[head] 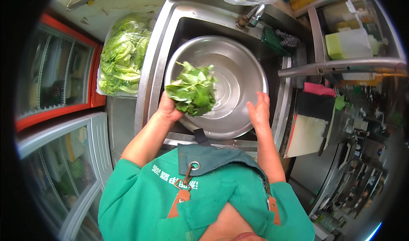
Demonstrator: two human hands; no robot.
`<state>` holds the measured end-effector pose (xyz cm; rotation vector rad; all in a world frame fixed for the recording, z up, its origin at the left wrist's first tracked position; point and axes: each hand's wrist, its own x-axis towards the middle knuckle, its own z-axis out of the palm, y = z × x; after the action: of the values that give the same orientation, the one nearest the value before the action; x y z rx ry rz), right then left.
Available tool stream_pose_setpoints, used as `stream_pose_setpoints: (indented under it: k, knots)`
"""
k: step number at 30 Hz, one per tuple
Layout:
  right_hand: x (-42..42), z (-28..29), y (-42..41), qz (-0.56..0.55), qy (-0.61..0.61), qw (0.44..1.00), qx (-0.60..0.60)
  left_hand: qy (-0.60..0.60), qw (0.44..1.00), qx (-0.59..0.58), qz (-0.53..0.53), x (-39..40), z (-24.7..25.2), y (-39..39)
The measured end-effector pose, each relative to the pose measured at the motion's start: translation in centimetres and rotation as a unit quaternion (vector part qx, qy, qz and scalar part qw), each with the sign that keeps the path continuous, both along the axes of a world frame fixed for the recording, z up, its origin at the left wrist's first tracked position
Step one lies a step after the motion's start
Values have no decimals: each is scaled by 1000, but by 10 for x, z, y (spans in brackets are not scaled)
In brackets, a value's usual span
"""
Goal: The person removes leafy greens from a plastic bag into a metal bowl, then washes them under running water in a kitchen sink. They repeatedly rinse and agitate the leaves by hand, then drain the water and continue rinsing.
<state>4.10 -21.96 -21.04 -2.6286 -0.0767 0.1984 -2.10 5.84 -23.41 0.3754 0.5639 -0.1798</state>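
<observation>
My left hand (170, 106) holds a bunch of leafy greens (195, 92) over the left part of a wide stainless-steel basin (179, 58). The dark green leaves fan out past my fingers and hide some of them. Shallow clear water (227, 87) seems to lie at the bottom of the basin. My right hand (260, 111) is at the basin's right rim, empty, with thumb and fingers apart. Its fingertips overlap the rim; whether they press on it I cannot tell. The basin sits inside a metal sink (191, 25).
A tap (254, 17) stands at the sink's back edge, near a green scouring pad (271, 41) and a steel-wool scrubber (287, 38). Plastic-wrapped lettuce (124, 55) lies left of the sink. Glass-door fridges (57, 71) stand farther left. A metal tube (342, 67) juts in from the right.
</observation>
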Motion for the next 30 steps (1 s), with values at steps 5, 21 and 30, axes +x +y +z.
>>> stream_pose_setpoints:
  k: [5, 21, 30]
  knots:
    - [-50, -46, -52, -172, -85, 979, -76, 7, 998, 33, 53, -7, 23, 25]
    - [-3, 46, 10, -239, 88, 791, 557, -16, 995, -14, 95, -25, 39, 32]
    - [-6, 101, 65, -157, -5, 914, 373, -44, 990, -53, 119, -43, 27, 49]
